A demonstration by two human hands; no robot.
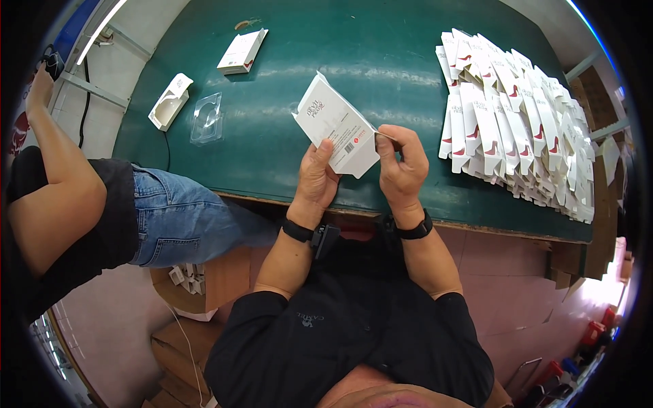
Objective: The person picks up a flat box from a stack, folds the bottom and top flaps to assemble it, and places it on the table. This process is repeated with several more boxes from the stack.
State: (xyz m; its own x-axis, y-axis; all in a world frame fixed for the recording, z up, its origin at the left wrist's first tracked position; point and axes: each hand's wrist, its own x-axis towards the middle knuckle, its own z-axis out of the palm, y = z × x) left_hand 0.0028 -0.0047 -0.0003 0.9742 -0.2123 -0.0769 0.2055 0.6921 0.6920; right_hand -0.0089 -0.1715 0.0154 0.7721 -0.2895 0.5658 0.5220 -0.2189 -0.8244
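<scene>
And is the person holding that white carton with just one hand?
No, the left hand and the right hand both have hold of the white carton.

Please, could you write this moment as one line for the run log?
left hand: holds white carton | right hand: pinches its right corner | green table, right: heaped white cartons | table, left: clear plastic tray
</scene>
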